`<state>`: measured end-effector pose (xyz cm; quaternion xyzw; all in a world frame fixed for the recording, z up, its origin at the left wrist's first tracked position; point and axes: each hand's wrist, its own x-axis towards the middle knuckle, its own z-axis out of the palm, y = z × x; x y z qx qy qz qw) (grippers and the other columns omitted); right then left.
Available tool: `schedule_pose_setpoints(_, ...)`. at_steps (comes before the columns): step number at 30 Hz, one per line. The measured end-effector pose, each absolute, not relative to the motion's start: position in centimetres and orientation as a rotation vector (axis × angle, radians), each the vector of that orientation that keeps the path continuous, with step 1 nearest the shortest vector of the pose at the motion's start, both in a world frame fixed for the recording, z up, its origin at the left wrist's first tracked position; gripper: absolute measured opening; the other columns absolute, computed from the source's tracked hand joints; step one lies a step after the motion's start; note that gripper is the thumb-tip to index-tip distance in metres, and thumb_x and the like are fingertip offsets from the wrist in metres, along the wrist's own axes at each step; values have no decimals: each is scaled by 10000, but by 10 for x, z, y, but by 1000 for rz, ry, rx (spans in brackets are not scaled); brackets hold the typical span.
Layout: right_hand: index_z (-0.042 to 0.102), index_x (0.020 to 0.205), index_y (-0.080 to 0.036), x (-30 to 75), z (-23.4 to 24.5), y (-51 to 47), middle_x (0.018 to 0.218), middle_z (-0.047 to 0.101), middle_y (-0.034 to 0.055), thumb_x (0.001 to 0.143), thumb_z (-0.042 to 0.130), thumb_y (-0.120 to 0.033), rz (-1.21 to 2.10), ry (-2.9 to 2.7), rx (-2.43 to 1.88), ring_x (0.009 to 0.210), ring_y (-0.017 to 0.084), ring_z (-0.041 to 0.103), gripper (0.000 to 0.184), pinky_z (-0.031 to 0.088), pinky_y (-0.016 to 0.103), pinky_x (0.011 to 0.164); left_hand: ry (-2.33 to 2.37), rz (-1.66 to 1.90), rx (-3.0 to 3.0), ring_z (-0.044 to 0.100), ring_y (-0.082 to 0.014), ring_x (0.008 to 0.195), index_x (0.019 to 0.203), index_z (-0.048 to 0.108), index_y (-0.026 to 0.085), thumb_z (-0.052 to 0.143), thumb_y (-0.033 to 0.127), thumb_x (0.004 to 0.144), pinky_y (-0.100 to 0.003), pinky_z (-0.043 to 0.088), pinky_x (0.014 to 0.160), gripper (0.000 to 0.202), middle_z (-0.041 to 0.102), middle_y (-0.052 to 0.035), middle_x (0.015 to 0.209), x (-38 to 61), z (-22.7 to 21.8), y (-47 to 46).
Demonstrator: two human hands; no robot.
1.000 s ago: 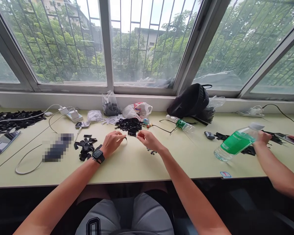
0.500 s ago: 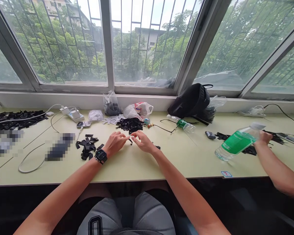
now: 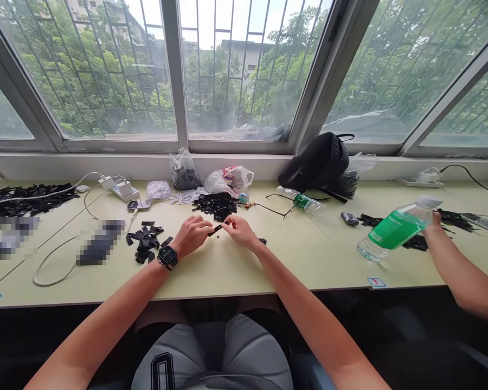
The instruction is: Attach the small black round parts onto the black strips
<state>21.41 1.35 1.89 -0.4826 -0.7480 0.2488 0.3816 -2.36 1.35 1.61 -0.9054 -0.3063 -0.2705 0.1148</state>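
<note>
My left hand (image 3: 193, 234), a black watch on its wrist, and my right hand (image 3: 238, 231) meet over the pale green table (image 3: 236, 271). Both pinch one small black strap piece (image 3: 216, 229) held between their fingertips. Just beyond them lies a heap of black pieces (image 3: 217, 204). A smaller pile of black pieces (image 3: 144, 241) sits left of my left hand. Tiny black parts (image 3: 262, 240) lie beside my right wrist.
A co-worker's hand (image 3: 436, 222) at the right holds a tilted green-labelled water bottle (image 3: 392, 230). A black bag (image 3: 315, 165), plastic bags (image 3: 228, 181), a lying bottle (image 3: 303, 203), a power strip (image 3: 120, 188) and a white cable (image 3: 52, 260) line the table.
My hands have come together and moved slightly further from me, now both pinching the black piece. The co-worker's bottle has shifted a little.
</note>
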Motion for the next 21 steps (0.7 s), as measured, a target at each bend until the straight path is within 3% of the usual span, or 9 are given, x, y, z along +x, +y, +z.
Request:
schedule_pose_setpoints(5,668,765,-195,213,13,10,840,662,27,873,659,-331,556,-1999,-1266,764,173,554,174,398,285,703,-889,-701,-2742,623,-226,922,893,779,251,568,120,950,-401,459,839,255,780,-45,1012,-21,17,10)
schedule_pose_setpoints(12,708,863,-200,213,25,5,850,660,23,922,648,-489,692,-1947,-1149,744,164,520,301,391,283,664,-1033,-912,-2764,638,-238,1001,1262,674,240,550,261,1028,-396,490,907,265,751,-70,1108,-14,22,1)
schedule_pose_setpoints(17,711,882,-197,214,30,2,837,657,24,926,627,-565,815,-1922,-1121,721,161,514,380,396,283,645,-1083,-997,-2810,620,-213,911,1000,671,215,483,292,1071,-358,494,842,215,716,-62,963,-14,23,2)
schedule_pose_setpoints(21,679,781,-191,217,23,5,805,665,21,889,655,-460,722,-1942,-1216,742,169,554,290,406,281,664,-1132,-1003,-2905,604,-199,841,861,631,210,490,317,1065,-330,483,769,270,688,-41,844,-14,18,4)
